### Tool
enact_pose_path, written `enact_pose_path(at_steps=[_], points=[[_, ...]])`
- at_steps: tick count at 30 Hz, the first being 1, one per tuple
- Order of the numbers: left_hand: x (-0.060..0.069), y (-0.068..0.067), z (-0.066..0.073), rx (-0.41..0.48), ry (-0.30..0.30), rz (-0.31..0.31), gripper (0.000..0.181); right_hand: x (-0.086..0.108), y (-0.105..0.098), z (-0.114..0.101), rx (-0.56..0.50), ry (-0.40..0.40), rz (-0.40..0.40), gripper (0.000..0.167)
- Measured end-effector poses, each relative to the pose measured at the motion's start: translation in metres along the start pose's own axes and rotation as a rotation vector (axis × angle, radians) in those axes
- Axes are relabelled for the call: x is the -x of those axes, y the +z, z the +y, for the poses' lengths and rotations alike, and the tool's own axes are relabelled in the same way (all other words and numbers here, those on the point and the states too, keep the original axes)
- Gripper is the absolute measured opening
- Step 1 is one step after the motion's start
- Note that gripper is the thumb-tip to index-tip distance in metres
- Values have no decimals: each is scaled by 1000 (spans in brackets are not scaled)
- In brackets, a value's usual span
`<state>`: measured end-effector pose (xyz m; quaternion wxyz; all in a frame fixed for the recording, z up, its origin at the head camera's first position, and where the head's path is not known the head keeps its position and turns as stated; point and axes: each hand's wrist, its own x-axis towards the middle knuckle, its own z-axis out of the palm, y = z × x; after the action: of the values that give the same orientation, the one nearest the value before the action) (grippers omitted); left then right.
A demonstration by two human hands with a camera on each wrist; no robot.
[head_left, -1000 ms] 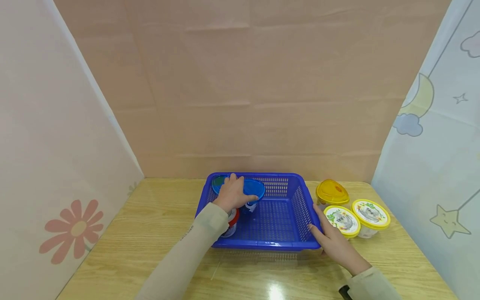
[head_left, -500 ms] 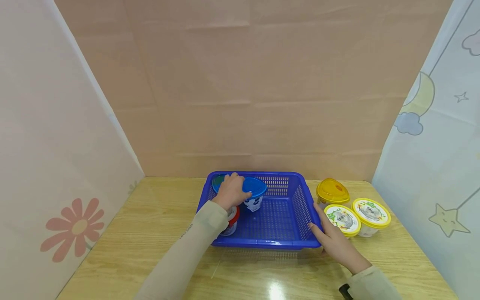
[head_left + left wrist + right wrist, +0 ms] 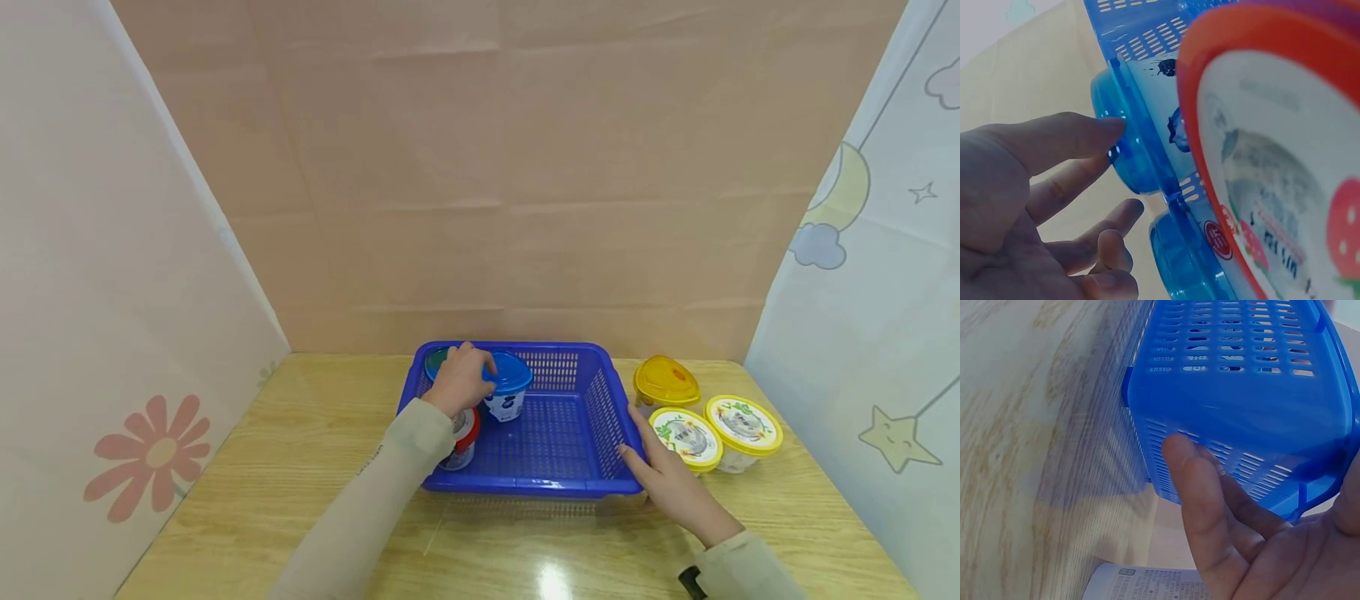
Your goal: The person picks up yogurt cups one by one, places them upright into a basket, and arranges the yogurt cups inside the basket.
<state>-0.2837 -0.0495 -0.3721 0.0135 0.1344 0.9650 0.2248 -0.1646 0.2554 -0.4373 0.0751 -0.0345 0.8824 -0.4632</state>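
A blue plastic basket (image 3: 532, 487) stands on the table, holding several lidded tubs. My left hand (image 3: 457, 382) reaches into its left side, over a white tub with a blue lid (image 3: 512, 372) and blueberry pictures. In the left wrist view, the thumb and fingers are loosely spread at that blue lid (image 3: 1138, 144), not clasping it. A red-lidded tub (image 3: 465, 427) with strawberry pictures sits below the hand. Behind it, another tub's blue-green lid (image 3: 435, 363) is partly hidden. My right hand (image 3: 667, 483) holds the basket's right rim, its bent fingers against the outer wall.
To the basket's right stand two tubs with white-and-yellow lids, one nearer (image 3: 685, 439) and one farther right (image 3: 744, 423). A tub with a yellow lid (image 3: 666, 381) is behind them. Fabric walls enclose the wooden table (image 3: 315, 450).
The blue-lidded tub has settled upright beside the other blue-lidded one. My left thumb and fingers have eased back from its lid. My right hand has stayed on the basket.
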Motion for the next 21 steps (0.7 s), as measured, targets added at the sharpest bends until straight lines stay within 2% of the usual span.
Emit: enact_pose_path(at_steps=[10, 21], points=[[1, -6, -5, 6, 21, 5, 6, 0, -2, -4, 16, -6, -3, 71], [5, -6, -6, 13, 16, -5, 7, 0, -1, -1, 11, 8, -11, 72]])
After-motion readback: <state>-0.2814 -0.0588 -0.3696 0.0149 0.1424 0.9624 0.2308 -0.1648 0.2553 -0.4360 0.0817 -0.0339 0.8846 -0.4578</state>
